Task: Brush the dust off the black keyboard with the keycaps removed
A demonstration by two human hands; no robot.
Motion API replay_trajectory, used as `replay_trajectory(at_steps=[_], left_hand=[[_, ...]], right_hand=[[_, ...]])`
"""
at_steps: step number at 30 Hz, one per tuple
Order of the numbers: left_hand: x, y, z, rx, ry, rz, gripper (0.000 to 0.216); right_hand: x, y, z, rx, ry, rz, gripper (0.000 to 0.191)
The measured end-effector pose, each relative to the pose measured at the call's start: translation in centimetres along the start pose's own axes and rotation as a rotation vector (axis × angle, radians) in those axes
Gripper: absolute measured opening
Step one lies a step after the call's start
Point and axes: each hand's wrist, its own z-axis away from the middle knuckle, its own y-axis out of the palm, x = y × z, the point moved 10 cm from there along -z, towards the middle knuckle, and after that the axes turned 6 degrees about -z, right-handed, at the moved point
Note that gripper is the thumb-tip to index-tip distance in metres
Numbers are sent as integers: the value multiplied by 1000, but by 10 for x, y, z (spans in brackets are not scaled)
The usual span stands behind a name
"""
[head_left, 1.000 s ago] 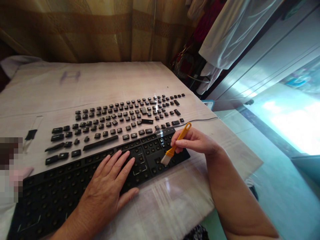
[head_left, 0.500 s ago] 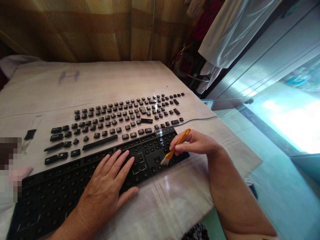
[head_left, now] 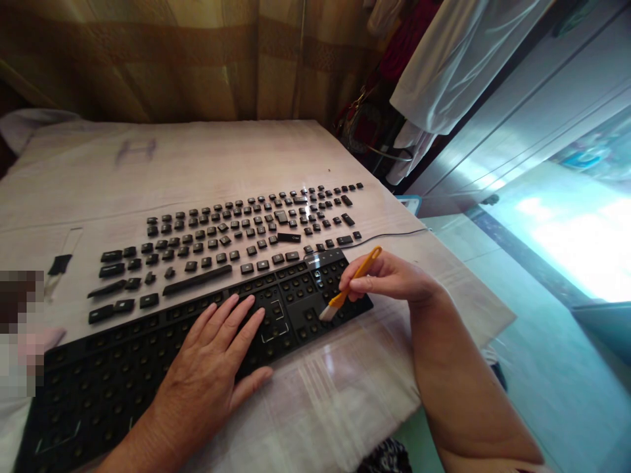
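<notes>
A black keyboard base with its keycaps off lies slantwise along the near side of the table. Flat on its middle rests my left hand, fingers stretched out and holding nothing. My right hand is closed around the yellow handle of a small brush. The brush's pale bristles touch or hover just over the right part of the base, near the arrow-key area; contact is hard to tell. Beyond the base, loose black keycaps lie in rows, with the long spacebar nearest to it.
A pale cloth covers the table. From the base a thin cable runs to the right edge. A black-handled wire tool lies at the left. Behind hangs a curtain; white clothes hang at the right. A blurred patch covers the left edge.
My right hand has shifted slightly to the right, and the bristles have moved up a little across the base. My left hand stays in place.
</notes>
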Motion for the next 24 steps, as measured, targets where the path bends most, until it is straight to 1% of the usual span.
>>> replay_trajectory(at_steps=[4,10,14,19,24], left_hand=[[-1,1,0,12,3,-2,68],[-2,-1,-2,4,18,-31,67],[-3,-2,-2,-1,23,-42,68],[-3,0,-1,0,21,-46,67],[-3,0,-1,4,29,-54,67]], right_hand=[[-4,5,-2,23,36,22,34],[-6,11,-5,51,44,6,33],[-6,12,-5,69,22,-30,28],[4,6,-4,9,-66,-74,26],[4,11,-7,34,-55,-55,25]])
